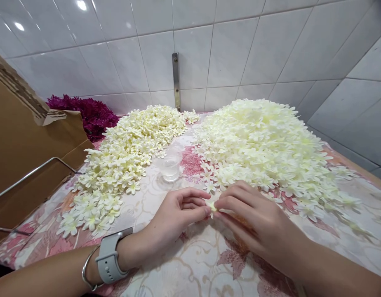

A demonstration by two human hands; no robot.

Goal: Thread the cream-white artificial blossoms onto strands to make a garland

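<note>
Between my two hands is a small pale yellow-white artificial flower [212,206], partly hidden by the fingertips. My left hand [184,210] is closed, its thumb and curled fingers at the flower's left side. From the right, my right hand [255,214] pinches the same flower between thumb and fingers. Just behind the hands stands a small clear plastic cup [171,167] holding something clear. A large heap of pale flower pieces [258,144] spreads beyond my right hand. Farther left lies a pile of creamy flowers [128,152] with yellowish centres.
A cardboard box [32,140] stands at the left, with a bent metal wire [32,173] beside it. Purple flowers [85,115] are heaped behind the box. A patterned floral cloth [178,268] covers the table. White tiled wall [156,57] with a metal bracket [176,80] closes off the back.
</note>
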